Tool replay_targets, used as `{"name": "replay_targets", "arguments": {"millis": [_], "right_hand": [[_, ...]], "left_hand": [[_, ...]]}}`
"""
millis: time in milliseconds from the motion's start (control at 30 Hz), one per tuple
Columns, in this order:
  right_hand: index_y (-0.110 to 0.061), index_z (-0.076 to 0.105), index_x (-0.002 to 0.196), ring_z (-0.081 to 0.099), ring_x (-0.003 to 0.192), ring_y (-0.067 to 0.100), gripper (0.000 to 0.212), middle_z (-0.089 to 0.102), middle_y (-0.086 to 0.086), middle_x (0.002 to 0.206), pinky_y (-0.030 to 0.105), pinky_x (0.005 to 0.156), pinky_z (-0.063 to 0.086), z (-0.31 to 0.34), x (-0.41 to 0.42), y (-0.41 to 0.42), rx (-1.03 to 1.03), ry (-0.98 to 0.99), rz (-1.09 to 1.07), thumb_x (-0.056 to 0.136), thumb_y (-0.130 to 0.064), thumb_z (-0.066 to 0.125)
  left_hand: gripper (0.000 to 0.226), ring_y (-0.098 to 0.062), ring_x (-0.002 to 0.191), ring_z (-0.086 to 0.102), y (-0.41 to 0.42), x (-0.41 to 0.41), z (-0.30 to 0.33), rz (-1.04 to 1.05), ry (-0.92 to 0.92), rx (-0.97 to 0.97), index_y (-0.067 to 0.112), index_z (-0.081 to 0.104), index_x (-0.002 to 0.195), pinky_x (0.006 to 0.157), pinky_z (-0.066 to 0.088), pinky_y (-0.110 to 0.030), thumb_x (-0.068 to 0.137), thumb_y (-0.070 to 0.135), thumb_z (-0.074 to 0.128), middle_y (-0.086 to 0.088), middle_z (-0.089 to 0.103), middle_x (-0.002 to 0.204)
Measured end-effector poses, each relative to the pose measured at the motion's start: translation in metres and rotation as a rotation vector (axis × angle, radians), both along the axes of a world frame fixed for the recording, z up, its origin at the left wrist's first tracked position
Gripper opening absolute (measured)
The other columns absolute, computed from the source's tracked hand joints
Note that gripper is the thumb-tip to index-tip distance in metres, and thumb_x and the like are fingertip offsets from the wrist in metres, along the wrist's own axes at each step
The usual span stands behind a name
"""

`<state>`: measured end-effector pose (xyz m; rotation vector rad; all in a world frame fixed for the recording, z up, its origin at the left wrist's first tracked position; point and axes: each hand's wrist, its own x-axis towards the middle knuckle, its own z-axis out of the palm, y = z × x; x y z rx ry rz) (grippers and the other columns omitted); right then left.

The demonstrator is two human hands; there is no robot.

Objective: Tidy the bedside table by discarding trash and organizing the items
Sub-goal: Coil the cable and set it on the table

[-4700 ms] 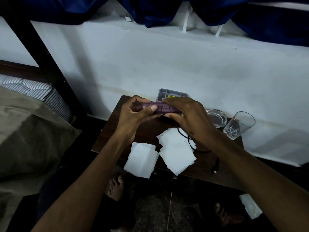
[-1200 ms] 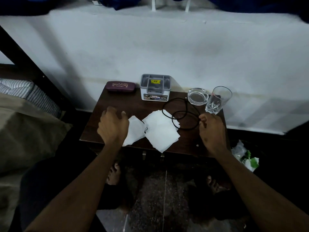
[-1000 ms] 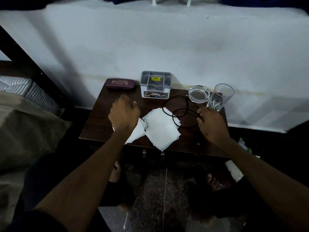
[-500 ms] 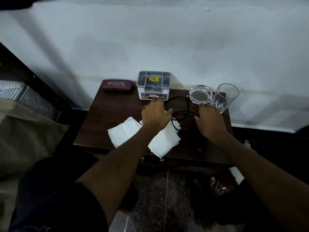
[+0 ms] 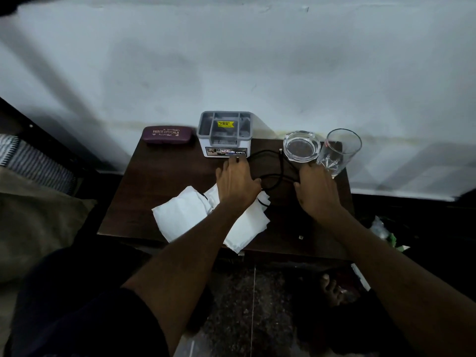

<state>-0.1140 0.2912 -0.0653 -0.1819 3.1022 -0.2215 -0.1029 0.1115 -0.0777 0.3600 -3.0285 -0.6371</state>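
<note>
1. Head view, room: dim lighting; white wall behind a dark wooden surface [image 5: 159,181]. Bed with striped bedding at 9 o'clock of it; speckled floor at 6 o'clock, with what looks like wrappers on the floor at 3–4 o'clock.
2. Back edge of surface, from 11 to 2 o'clock: maroon glasses case [image 5: 167,134], grey organizer box [image 5: 224,134], glass ashtray [image 5: 302,145], drinking glass [image 5: 338,150], which appears tilted; cause not visible.
3. Centre: black cable [image 5: 270,163] in loose loops, one end lying just beside the box. White paper sheets [image 5: 180,215] scattered at 6–7 o'clock, overhanging the front edge.
4. Left hand [image 5: 238,184]: palm down on the cable loop and paper, fingers curled; cannot tell if it has a real grasp.
5. Right hand [image 5: 315,191]: palm down at the loop's 3 o'clock side, fingertips near the ashtray; grasp not discernible.
6. Judgement: step in hand is gathering the cable. Next move calls for pinching both sides and coiling, keeping clear of the glass.
</note>
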Motion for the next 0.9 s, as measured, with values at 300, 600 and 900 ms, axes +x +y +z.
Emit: {"name": "replay_targets", "arguments": {"millis": [300,600,900], "right_hand": [[-0.002,0.061,0.109,0.068,0.105,0.041,0.013,0.068,0.020,0.111,0.042,0.080,0.054,-0.004,0.002,-0.003,-0.015,0.006,-0.003,0.097,-0.006,0.062],[-0.004,0.063,0.108,0.068,0.099,0.040,0.014,0.066,0.019,0.112,0.043,0.075,0.051,-0.006,0.000,-0.003,-0.047,0.078,-0.029,0.101,-0.009,0.052],[-0.006,0.063,0.103,0.069,0.092,0.041,0.016,0.071,0.019,0.098,0.040,0.071,0.047,-0.004,0.000,-0.001,-0.200,0.131,-0.051,0.103,-0.021,0.057]], "left_hand": [[0.022,-0.035,0.113,0.063,0.012,-0.007,-0.005,0.012,-0.002,0.067,0.009,0.066,0.103,0.102,0.041,-0.047,0.083,0.016,0.072,-0.012,0.065,0.116],[0.028,-0.029,0.090,0.068,0.005,-0.008,0.007,0.035,0.106,0.169,0.013,0.063,0.075,0.100,0.044,-0.045,0.093,0.031,0.074,-0.004,0.070,0.084],[0.041,-0.026,0.063,0.062,-0.004,-0.005,0.002,-0.011,0.101,0.278,0.007,0.059,0.061,0.069,0.052,-0.034,0.088,0.029,0.080,-0.003,0.059,0.059]]}}
